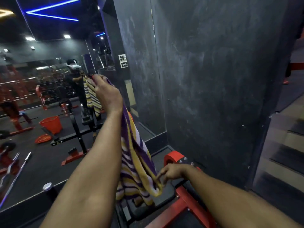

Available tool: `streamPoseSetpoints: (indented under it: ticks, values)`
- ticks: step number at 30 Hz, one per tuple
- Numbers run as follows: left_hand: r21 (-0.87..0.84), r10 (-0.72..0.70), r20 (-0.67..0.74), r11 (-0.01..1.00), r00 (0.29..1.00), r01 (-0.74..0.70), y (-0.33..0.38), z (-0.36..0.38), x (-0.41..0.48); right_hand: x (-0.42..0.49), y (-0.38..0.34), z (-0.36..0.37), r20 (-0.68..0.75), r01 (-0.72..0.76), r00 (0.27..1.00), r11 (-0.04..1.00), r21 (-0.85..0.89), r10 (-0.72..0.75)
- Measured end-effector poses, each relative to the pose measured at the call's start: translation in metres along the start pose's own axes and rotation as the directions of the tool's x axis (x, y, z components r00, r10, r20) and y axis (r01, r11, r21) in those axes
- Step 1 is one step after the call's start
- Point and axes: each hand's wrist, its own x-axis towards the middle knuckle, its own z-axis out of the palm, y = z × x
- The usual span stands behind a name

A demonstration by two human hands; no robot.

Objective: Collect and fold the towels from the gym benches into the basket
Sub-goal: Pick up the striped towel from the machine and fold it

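A purple, yellow and white striped towel (136,160) hangs in front of me, above a black bench pad (166,195) on a red frame. My left hand (107,94) is raised high and grips the towel's top corner. My right hand (171,173) is low and pinches the towel's lower edge just above the pad. An orange basket (51,124) shows in the wall mirror at left, standing on the dark floor.
A large mirror fills the left side and reflects me, red gym machines, barbells (14,167) and an orange lid (43,139) on the floor. A dark grey wall (213,79) stands close ahead. Steps (289,145) lie to the right.
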Motion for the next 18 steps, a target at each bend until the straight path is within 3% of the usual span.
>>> streamPoseSetpoints:
  ticks: [6,8,13,18]
  values:
    - [-0.041,0.108,0.017,0.993,0.994,-0.107,0.018,-0.001,0.000,0.016,-0.033,0.015,-0.237,0.140,0.968,0.959,0.247,-0.080]
    - [-0.008,0.105,-0.021,0.994,0.994,-0.105,0.018,-0.001,0.001,0.017,-0.044,0.026,-0.218,0.109,0.974,0.965,0.240,-0.055]
    - [0.048,0.120,-0.117,0.992,0.986,-0.115,0.022,-0.006,0.010,0.015,-0.068,0.066,0.016,0.061,0.998,0.989,0.137,-0.064]
    - [0.083,0.122,-0.123,0.990,0.985,-0.112,0.023,-0.008,0.019,0.031,-0.073,0.107,-0.155,0.149,0.980,0.972,0.180,-0.122]
